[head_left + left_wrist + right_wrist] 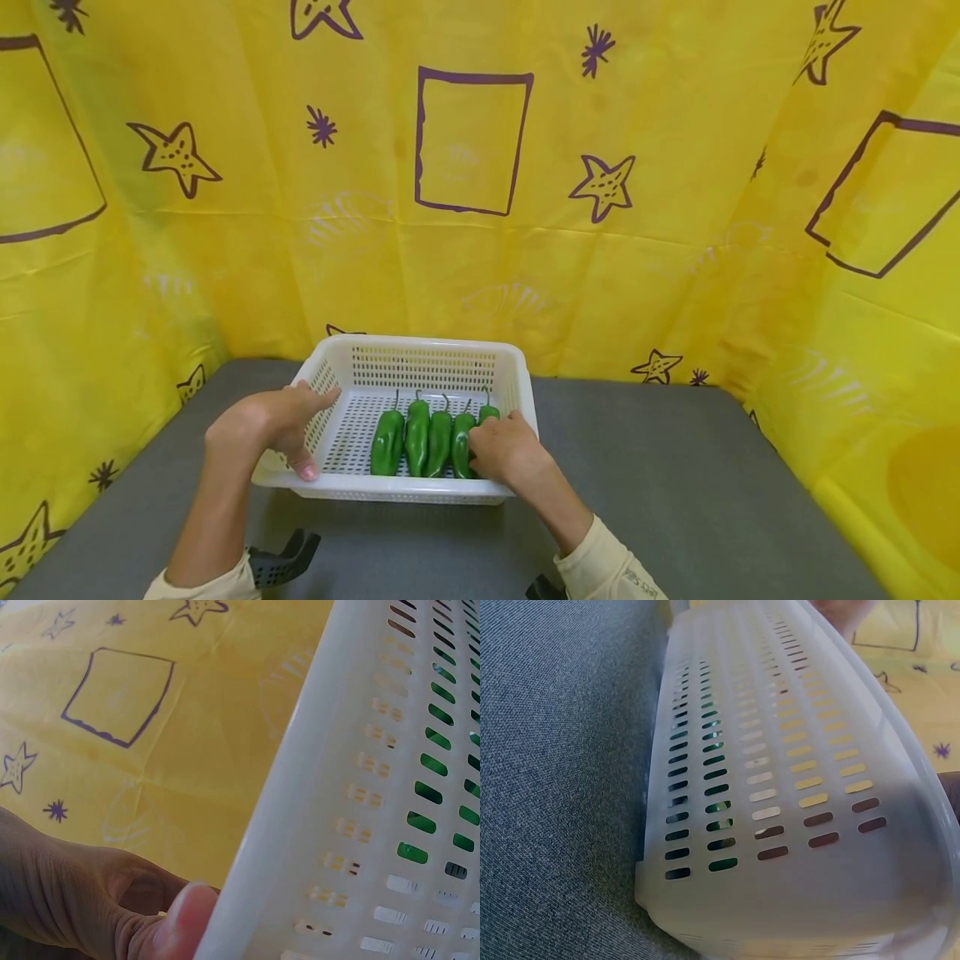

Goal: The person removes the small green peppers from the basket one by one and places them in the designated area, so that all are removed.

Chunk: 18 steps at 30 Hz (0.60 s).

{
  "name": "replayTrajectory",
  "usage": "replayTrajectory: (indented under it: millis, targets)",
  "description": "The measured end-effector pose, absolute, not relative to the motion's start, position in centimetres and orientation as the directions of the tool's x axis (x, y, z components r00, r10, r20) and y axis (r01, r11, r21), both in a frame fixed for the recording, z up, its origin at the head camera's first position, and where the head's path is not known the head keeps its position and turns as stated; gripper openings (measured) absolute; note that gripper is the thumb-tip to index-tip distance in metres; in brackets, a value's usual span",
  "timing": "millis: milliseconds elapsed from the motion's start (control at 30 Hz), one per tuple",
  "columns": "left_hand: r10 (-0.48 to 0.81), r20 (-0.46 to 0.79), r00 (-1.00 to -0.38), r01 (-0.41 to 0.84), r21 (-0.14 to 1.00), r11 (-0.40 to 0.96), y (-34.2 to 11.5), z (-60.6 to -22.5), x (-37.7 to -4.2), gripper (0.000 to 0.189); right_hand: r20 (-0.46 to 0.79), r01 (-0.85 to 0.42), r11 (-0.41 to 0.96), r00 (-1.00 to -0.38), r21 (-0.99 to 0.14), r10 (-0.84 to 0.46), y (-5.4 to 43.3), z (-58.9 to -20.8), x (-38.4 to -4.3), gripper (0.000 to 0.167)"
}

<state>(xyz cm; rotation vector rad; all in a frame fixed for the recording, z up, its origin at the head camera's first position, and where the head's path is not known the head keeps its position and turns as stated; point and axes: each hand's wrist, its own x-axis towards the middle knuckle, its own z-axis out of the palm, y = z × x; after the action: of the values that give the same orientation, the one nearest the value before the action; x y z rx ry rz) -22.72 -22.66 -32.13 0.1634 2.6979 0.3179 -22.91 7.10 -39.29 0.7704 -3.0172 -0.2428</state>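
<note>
A white plastic basket [420, 488] with slotted walls stands on the dark grey table. Several green peppers [387, 443] lie side by side in it, stems pointing to the far wall. My left hand [273, 421] grips the basket at its left side, thumb at the front left corner; in the left wrist view the thumb [184, 919] presses by the white rim. Inside the basket at the right, my right hand [506, 450] has its fingers curled over the rightmost pepper [489, 412], whose lower part is hidden under the hand. The right wrist view shows the basket's slotted front wall.
Yellow cloth [472, 267] printed with stars and frames hangs behind and along both sides of the table [637, 483]. Dark straps [285, 560] show near the cream sleeves [603, 567].
</note>
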Motion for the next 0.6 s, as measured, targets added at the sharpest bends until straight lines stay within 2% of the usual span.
replayTrajectory:
  millis: [133,300,400,600]
  targets:
    - [0.171,-0.39,-0.905,0.076,0.248,0.966,-22.74,-32.25,-22.74,0.131,0.026,-0.47,0.872,-0.878,0.138,-0.478,7.03,-39.44,-22.83,0.019]
    - [0.186,-0.379,-0.907,0.098,0.24,0.966,-22.89,-32.3,-22.8,0.129,0.172,-0.424,0.877,-0.869,0.227,-0.464,6.88,-39.75,-22.72,0.005]
    - [0.191,-0.372,-0.908,0.105,0.24,0.965,-22.85,-32.28,-22.79,0.128,0.266,-0.387,0.882,-0.85,0.269,-0.454,6.81,-39.97,-22.76,0.009]
    - [0.198,-0.368,-0.909,0.113,0.238,0.965,-22.79,-32.25,-22.72,0.126,0.356,-0.359,0.918,-0.846,0.168,-0.396,6.75,-39.76,-22.92,0.014]
